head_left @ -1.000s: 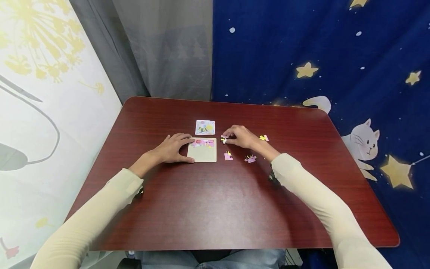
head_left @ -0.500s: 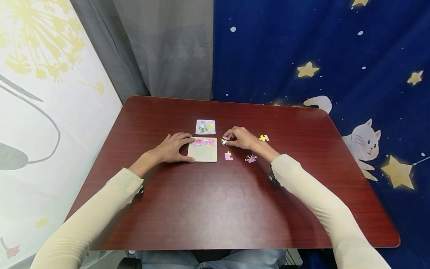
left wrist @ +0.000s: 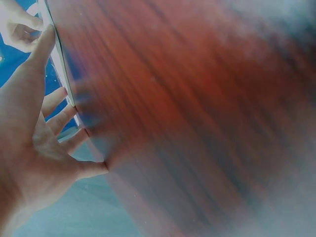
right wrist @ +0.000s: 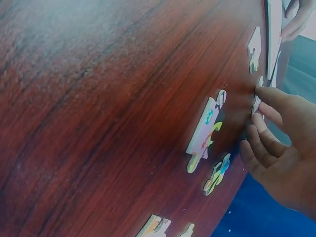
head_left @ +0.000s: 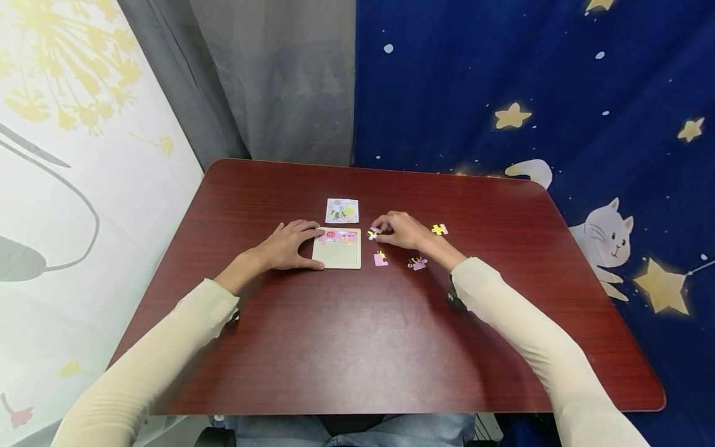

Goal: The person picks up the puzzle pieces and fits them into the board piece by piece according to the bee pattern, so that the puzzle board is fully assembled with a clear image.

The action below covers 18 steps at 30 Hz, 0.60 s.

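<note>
My left hand [head_left: 287, 245] rests at the left side of a square puzzle tray [head_left: 337, 259]; thumb and fingers are spread along its edge. Pink pieces [head_left: 338, 237] fill the tray's top strip, and its bare pale base shows below. Just right of the tray, my right hand [head_left: 403, 230] pinches a small puzzle piece [head_left: 372, 234] at the table surface between thumb and fingers. In the right wrist view that piece [right wrist: 256, 104] is seen edge-on, partly covered by the fingertips. The left wrist view shows the left hand [left wrist: 47, 133] with fingers extended against the tray.
A picture card with a bee [head_left: 342, 211] lies behind the tray. Loose puzzle pieces lie to the right: a pink-and-yellow one [head_left: 380, 259], a purple one [head_left: 417, 264] and a yellow one [head_left: 439, 230]. Beyond the brown table [head_left: 335, 347] hang curtains.
</note>
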### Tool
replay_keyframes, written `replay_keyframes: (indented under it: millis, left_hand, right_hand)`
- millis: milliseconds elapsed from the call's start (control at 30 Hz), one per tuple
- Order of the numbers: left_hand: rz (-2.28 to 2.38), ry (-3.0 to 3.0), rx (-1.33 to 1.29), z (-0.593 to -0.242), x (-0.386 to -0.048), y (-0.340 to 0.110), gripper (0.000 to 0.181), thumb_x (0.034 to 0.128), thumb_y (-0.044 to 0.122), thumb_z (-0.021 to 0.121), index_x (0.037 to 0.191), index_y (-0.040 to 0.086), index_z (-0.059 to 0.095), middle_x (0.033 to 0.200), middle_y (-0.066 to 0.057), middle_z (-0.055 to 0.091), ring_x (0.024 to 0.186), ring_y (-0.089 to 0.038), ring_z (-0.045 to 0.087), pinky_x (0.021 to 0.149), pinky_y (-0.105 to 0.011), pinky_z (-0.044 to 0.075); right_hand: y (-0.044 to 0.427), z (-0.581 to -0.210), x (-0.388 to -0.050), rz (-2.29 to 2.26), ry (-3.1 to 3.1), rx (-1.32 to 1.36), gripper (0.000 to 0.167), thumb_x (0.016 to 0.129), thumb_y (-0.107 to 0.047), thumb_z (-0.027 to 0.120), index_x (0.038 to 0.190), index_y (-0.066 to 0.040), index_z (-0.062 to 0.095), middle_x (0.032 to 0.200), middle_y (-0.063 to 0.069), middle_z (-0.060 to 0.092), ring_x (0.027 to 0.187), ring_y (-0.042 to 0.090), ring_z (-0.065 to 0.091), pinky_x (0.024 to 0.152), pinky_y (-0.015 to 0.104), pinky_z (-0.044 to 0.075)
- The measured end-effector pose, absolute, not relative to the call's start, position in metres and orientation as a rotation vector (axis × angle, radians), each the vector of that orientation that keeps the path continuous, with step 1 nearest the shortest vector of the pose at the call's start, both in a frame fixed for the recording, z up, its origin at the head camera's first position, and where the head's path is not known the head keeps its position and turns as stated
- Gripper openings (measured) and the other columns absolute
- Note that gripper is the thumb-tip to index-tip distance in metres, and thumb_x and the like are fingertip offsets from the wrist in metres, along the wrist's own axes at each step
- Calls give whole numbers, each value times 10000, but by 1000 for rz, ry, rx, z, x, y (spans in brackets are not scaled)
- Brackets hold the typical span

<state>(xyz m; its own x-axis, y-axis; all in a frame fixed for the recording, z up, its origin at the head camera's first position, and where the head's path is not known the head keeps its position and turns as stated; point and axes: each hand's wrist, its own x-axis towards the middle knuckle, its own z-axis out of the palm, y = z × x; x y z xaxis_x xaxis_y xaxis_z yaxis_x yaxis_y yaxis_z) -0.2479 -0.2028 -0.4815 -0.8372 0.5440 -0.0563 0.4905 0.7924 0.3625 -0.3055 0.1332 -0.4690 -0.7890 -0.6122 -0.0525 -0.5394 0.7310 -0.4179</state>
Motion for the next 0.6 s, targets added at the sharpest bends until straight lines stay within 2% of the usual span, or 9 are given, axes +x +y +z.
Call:
replay_keyframes:
  millis: [200, 400, 500, 600]
  left_hand:
    - [506, 2819, 820, -481, -247, -203, 956, 824, 671, 779, 1586, 193, 457, 1621, -97, 391, 1517, -349, 292, 1166, -750, 165]
    - [508, 2826, 836, -482, -248, -204, 949, 823, 646, 796, 1579, 177, 465, 1609, -111, 401, 1501, -359, 309, 1152, -769, 167]
    - [502, 2829, 845, -483, -249, -204, 945, 831, 648, 788, 1583, 180, 460, 1611, -107, 397, 1499, -355, 309, 1153, -768, 167]
    - [500, 2826, 842, -483, -249, -203, 941, 836, 651, 781, 1587, 188, 454, 1613, -99, 394, 1502, -347, 306, 1161, -756, 168]
  right_hand:
    - [132, -469, -305, -573, 2740, -956, 298, 981, -102, 712, 1272, -153, 749, 1175, 91, 657, 980, 203, 609, 881, 354, 534]
    - [132, -469, -307, -624, 2745, -988, 323, 962, 8, 681, 1253, -114, 747, 1217, 102, 681, 1040, 219, 643, 912, 375, 547]
    - [131, -470, -306, -653, 2760, -953, 310, 965, -33, 694, 1267, -92, 733, 1178, 98, 688, 1061, 217, 653, 932, 375, 544]
    - [131, -470, -305, -659, 2778, -916, 313, 970, -171, 743, 1270, -83, 733, 1126, 87, 686, 1042, 209, 654, 932, 371, 541]
